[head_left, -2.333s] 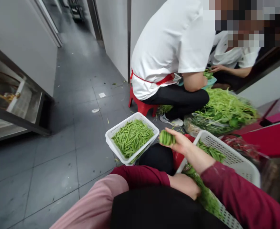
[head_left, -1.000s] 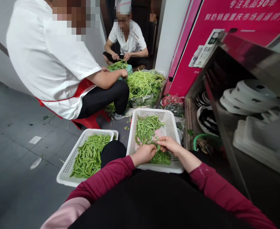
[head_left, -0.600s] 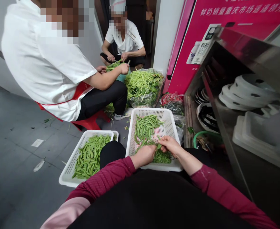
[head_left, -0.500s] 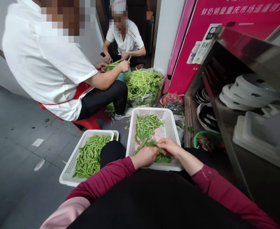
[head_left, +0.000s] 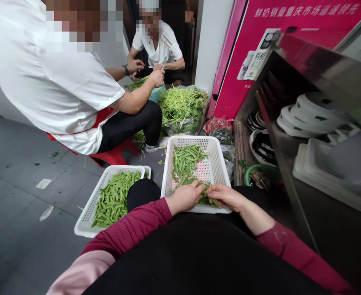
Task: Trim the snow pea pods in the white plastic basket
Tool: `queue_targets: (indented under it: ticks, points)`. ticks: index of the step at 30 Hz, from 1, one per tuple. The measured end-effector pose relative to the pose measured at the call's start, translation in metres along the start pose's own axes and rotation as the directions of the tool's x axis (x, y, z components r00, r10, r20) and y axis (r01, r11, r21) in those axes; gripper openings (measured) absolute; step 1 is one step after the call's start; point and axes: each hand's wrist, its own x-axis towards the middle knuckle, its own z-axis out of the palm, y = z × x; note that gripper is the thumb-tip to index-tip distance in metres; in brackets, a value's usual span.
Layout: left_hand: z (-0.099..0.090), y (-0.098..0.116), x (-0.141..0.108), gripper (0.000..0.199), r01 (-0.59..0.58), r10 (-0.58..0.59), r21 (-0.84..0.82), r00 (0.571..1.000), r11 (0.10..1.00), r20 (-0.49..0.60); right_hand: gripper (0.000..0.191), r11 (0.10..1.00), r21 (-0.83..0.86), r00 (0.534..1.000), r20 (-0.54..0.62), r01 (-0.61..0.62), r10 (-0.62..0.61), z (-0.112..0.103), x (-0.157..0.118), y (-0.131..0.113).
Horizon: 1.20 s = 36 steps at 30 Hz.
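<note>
A white perforated basket rests at my lap, with green pea pods in its upper part and a smaller green heap low down. Over the basket's near end, my left hand is closed, its fingertips pinched on a bit of green pod. Close to its right, my right hand has its thumb and fingers closed on a green pod. The fingertips of both hands nearly meet. Beside my left knee, a second white basket holds many green pods.
A person in white sits on a red stool at the left; another person crouches behind. A bag of green stems stands beyond my basket. At the right are a metal shelf with trays and a green basin.
My hands have shifted slightly, and the right one now has a pod below its fingers. The seated person's far hand has lifted away from the stems. The whole view has moved slightly.
</note>
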Motion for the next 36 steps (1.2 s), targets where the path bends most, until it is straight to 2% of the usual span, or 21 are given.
queue_targets:
  ticks: [3, 5, 7, 8, 9, 10, 12, 13, 14, 15, 16, 17, 18, 20, 22, 27, 32, 34, 36]
  points:
    - [0.0, 0.008, 0.004, 0.02, -0.112, 0.104, 0.053, 0.985, 0.992, 0.134, 0.012, 0.949, -0.315, 1.0, 0.012, 0.007, -0.004, 0.006, -0.001, -0.006]
    - [-0.003, 0.003, 0.008, 0.014, -0.127, 0.125, -0.003, 0.971, 0.992, 0.203, 0.012, 0.785, -0.611, 0.995, 0.049, 0.096, -0.083, 0.01, -0.002, -0.012]
    - [-0.007, -0.005, 0.011, 0.013, -0.078, 0.129, -0.212, 0.962, 0.974, 0.24, 0.014, 0.561, -0.81, 0.981, 0.091, 0.173, -0.17, 0.014, -0.003, -0.019]
    - [-0.008, -0.008, 0.012, 0.016, -0.022, 0.119, -0.37, 0.964, 0.929, 0.24, 0.015, 0.488, -0.851, 0.972, 0.096, 0.192, -0.214, 0.016, -0.003, -0.02]
    - [-0.01, -0.011, 0.013, 0.02, 0.042, 0.096, -0.54, 0.97, 0.841, 0.224, 0.018, 0.46, -0.864, 0.961, 0.09, 0.206, -0.262, 0.017, -0.001, -0.021]
    - [-0.01, -0.013, 0.014, 0.024, 0.098, 0.057, -0.693, 0.979, 0.714, 0.197, 0.023, 0.469, -0.854, 0.944, 0.073, 0.226, -0.322, 0.018, 0.001, -0.02]
    - [-0.007, -0.013, 0.016, 0.029, 0.153, -0.066, -0.882, 0.988, 0.446, 0.138, 0.03, 0.554, -0.789, 0.877, -0.04, 0.267, -0.479, 0.018, 0.011, -0.014]
    - [-0.003, -0.013, 0.018, 0.03, 0.158, -0.13, -0.92, 0.984, 0.358, 0.118, 0.033, 0.615, -0.739, 0.827, -0.146, 0.274, -0.544, 0.015, 0.019, -0.011]
    - [0.002, -0.012, 0.019, 0.03, 0.171, -0.176, -0.933, 0.977, 0.318, 0.119, 0.035, 0.678, -0.686, 0.768, -0.274, 0.266, -0.579, 0.011, 0.028, -0.008]
    - [0.008, -0.012, 0.019, 0.03, 0.202, -0.208, -0.923, 0.968, 0.328, 0.138, 0.036, 0.732, -0.637, 0.707, -0.401, 0.242, -0.582, 0.005, 0.039, -0.007]
    - [0.015, -0.013, 0.019, 0.029, 0.241, -0.221, -0.89, 0.961, 0.388, 0.163, 0.038, 0.772, -0.606, 0.659, -0.502, 0.195, -0.56, -0.003, 0.051, -0.007]
    - [0.022, -0.015, 0.019, 0.027, 0.268, -0.225, -0.832, 0.958, 0.486, 0.177, 0.04, 0.784, -0.61, 0.635, -0.561, 0.118, -0.531, -0.013, 0.065, -0.009]
    - [0.028, -0.017, 0.017, 0.025, 0.275, -0.221, -0.75, 0.96, 0.601, 0.175, 0.041, 0.763, -0.646, 0.637, -0.582, 0.014, -0.505, -0.024, 0.079, -0.013]
    - [0.038, -0.021, 0.013, 0.035, 0.226, -0.189, -0.568, 0.974, 0.792, 0.125, 0.037, 0.63, -0.752, 0.687, -0.562, -0.192, -0.461, -0.044, 0.106, -0.023]
    - [0.043, -0.025, 0.008, 0.047, 0.17, -0.161, -0.455, 0.985, 0.874, 0.058, 0.031, 0.507, -0.814, 0.741, -0.522, -0.284, -0.422, -0.057, 0.13, -0.031]
    - [0.043, -0.027, 0.0, 0.037, 0.109, -0.129, -0.457, 0.992, 0.883, -0.013, 0.026, 0.411, -0.862, 0.821, -0.449, -0.295, -0.352, -0.061, 0.164, -0.032]
    - [0.04, -0.036, 0.001, 0.028, 0.152, -0.186, -0.462, 0.982, 0.874, -0.029, 0.02, 0.376, -0.882, 0.82, -0.426, -0.283, -0.382, -0.062, 0.155, -0.031]
    - [0.035, -0.039, 0.008, 0.025, 0.189, -0.243, -0.478, 0.969, 0.857, -0.052, 0.019, 0.454, -0.861, 0.823, -0.421, -0.23, -0.38, -0.062, 0.14, -0.032]
    - [0.03, -0.041, 0.018, 0.023, 0.243, -0.338, -0.528, 0.937, 0.814, -0.09, 0.023, 0.639, -0.762, 0.849, -0.404, -0.107, -0.34, -0.058, 0.119, -0.031]
